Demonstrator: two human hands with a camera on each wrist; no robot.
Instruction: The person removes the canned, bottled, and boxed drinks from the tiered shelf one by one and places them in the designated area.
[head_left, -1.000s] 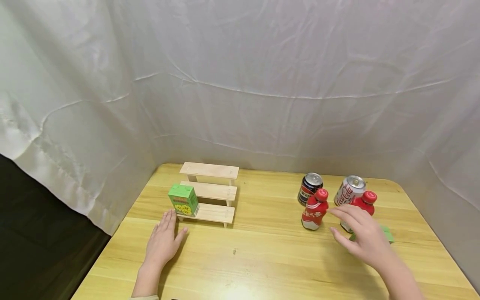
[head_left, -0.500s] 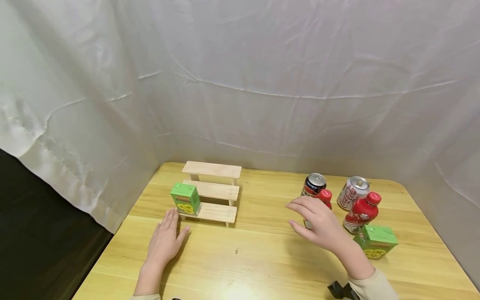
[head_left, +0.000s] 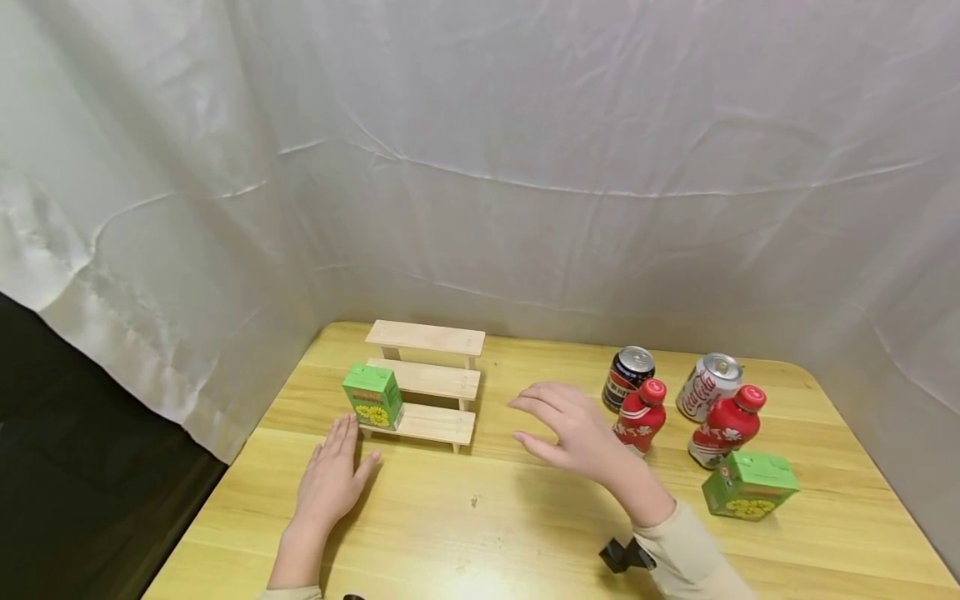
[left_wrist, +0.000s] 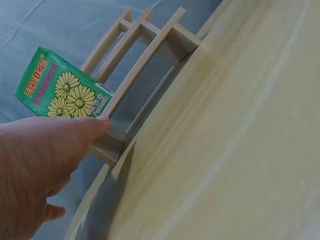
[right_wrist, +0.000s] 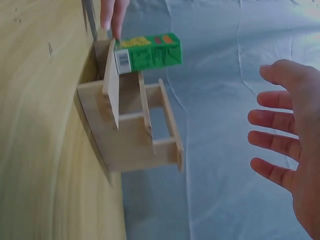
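Observation:
My left hand [head_left: 328, 479] lies with straight fingers beside the front left corner of a three-step wooden display rack [head_left: 438, 424]. On the rack's lowest step, at its left end, stands a green drink carton [head_left: 372, 398] with yellow flowers. In the left wrist view my thumb is at the step's end, just under the carton [left_wrist: 62, 87]; whether it touches the rack is hard to tell. My right hand [head_left: 573, 433] hovers above the table between the rack and the drinks. Its fingers are spread and slightly bent, holding nothing, as the right wrist view confirms.
To the right stand a dark can [head_left: 627, 379], a silver Coca-Cola can [head_left: 707, 387], two red bottles, one nearer the hand [head_left: 640, 421] and one further right [head_left: 723, 429], and a second green carton [head_left: 750, 486]. White curtains [head_left: 480, 167] hang behind the wooden table [head_left: 450, 533].
My right hand has moved left from beside the bottles toward the rack, uncovering the right-hand bottle and the second carton. My left hand has stayed by the rack.

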